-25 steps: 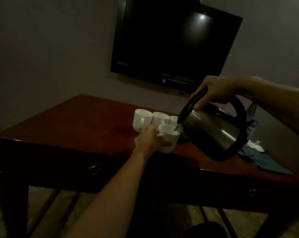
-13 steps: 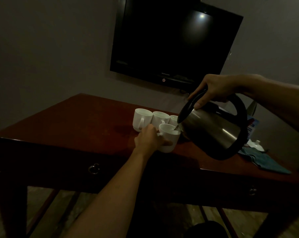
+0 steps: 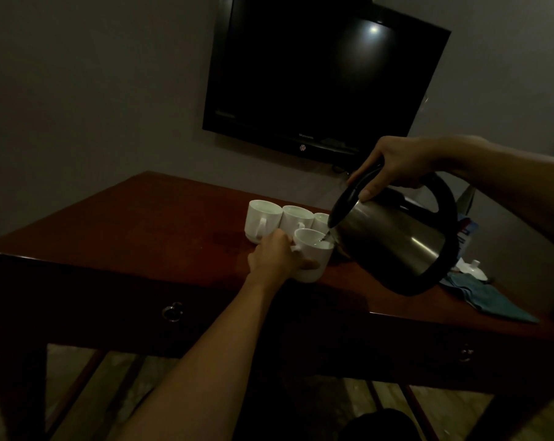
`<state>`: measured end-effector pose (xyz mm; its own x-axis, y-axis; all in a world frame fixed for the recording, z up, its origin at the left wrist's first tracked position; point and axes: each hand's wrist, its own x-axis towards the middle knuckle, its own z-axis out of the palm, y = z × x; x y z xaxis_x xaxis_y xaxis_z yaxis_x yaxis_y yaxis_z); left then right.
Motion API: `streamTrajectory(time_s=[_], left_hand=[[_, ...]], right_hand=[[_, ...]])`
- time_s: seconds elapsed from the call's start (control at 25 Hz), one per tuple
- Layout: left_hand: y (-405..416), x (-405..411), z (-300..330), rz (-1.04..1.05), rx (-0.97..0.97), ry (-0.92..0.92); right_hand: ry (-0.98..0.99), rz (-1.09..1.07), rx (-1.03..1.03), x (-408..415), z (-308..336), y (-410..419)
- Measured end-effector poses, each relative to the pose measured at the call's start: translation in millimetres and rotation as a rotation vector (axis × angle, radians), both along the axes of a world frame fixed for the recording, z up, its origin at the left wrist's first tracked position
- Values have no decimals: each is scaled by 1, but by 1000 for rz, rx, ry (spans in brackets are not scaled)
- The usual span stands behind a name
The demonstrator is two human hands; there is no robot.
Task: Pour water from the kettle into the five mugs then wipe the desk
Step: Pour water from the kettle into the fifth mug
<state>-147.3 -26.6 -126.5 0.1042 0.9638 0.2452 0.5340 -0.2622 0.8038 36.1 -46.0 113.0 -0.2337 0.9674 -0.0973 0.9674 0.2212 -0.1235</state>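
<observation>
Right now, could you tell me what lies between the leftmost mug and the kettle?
In the head view, two more white mugs stand between the leftmost mug and the kettle.

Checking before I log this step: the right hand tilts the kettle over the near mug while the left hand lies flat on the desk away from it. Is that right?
Not quite. In the head view the left hand is not flat on the desk; it grips the near mug, steadying it. The rest holds: the right hand tilts the kettle with its spout over that mug.
</observation>
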Motion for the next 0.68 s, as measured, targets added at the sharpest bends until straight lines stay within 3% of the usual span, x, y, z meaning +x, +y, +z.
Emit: streamTrajectory(time_s=[0.68], left_hand=[[-2, 3, 1, 37, -23, 6]], right_hand=[[-21, -2, -8, -7, 1, -2]])
